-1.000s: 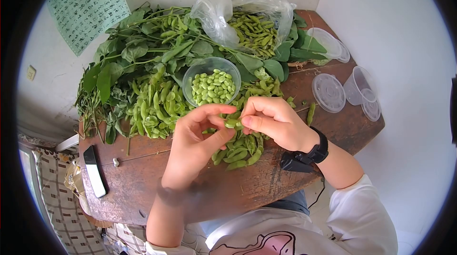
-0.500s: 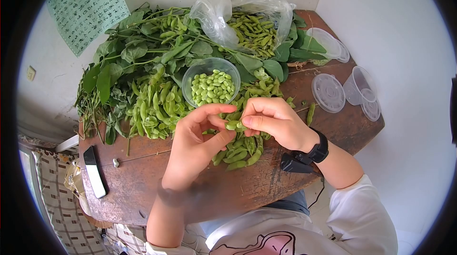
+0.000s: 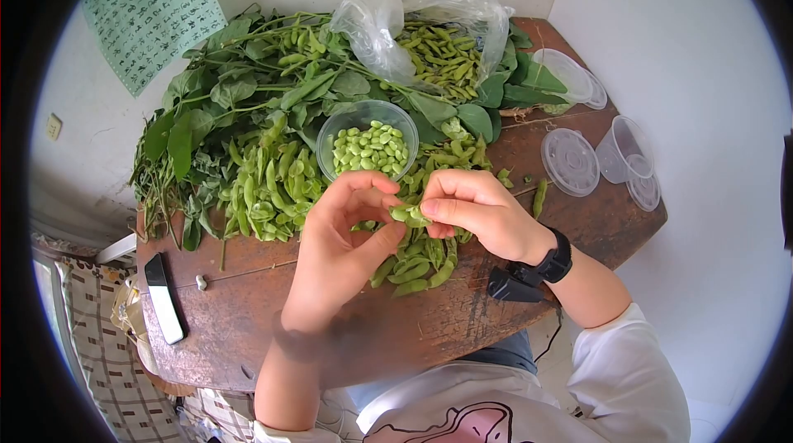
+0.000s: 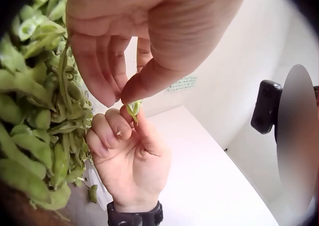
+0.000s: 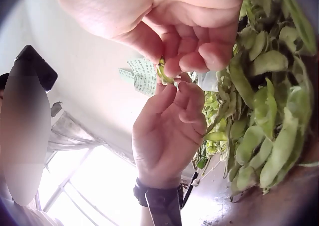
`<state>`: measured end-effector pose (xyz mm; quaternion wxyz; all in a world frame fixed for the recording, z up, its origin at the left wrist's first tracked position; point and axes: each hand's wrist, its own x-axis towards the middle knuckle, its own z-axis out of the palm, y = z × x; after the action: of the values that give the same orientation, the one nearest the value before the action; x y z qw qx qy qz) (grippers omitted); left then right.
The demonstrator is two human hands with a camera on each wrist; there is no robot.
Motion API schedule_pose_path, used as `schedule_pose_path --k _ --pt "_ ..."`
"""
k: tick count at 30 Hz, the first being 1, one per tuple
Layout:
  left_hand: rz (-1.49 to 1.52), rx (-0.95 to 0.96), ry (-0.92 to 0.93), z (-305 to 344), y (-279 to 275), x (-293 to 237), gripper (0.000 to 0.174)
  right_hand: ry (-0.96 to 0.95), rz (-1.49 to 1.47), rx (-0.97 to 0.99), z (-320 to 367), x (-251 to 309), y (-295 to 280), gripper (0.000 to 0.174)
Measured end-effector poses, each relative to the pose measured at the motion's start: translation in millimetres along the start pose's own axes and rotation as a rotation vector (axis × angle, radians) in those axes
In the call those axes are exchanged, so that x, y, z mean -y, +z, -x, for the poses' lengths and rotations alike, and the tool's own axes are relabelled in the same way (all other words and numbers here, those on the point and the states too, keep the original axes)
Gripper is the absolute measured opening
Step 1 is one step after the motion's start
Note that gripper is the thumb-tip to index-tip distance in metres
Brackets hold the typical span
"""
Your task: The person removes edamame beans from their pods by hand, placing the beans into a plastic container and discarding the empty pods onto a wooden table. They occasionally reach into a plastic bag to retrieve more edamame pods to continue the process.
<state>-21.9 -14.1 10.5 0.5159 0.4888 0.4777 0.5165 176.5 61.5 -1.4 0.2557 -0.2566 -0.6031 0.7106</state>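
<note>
In the head view an opened green soybean pod (image 3: 405, 213) is held between both hands, in front of a clear round bowl (image 3: 324, 139). My right hand (image 3: 481, 213) pinches one end between thumb and index finger, its other fingers curled. At the pod's other end, the thumb and fingertips of my left hand (image 3: 339, 236) close on it; the left wrist view shows them meeting at the split pod (image 4: 133, 110). Shelled green beans (image 3: 369, 150) lie in the bowl. Whole pods (image 3: 417, 268) are heaped beneath the hands.
More pods (image 3: 277, 183) pile left of the bowl, with leafy stalks (image 3: 239, 83) behind. A plastic bag (image 3: 368, 38) of pods stands at the back. Clear lids (image 3: 570, 162) and a cup (image 3: 615, 150) lie right. A phone (image 3: 165, 302) lies left, a black device (image 3: 512, 284) near the right wrist.
The left index finger has bent and drawn back from its straighter pose above the pod. The right hand has shifted very slightly right, still pinching the pod.
</note>
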Motion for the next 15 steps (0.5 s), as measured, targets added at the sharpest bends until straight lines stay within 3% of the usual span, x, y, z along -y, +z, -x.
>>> schedule_pose_path --k 5,11,13,15 --pt "0.018 -0.002 0.039 -0.4 0.2 4.1 0.026 0.022 0.023 -0.018 -0.6 2.6 0.1 0.018" --pt "0.023 -0.035 0.046 -0.6 -0.3 5.6 0.020 -0.054 0.352 -0.105 -2.3 1.5 3.9 0.014" --pt "0.044 -0.088 -0.018 -0.7 -0.7 6.1 0.021 -0.442 0.688 -0.205 -5.9 -5.6 5.1 0.017" --pt "0.011 -0.106 -0.011 -1.4 0.7 7.2 0.022 -0.449 0.657 -0.221 -6.6 -6.5 10.8 0.020"
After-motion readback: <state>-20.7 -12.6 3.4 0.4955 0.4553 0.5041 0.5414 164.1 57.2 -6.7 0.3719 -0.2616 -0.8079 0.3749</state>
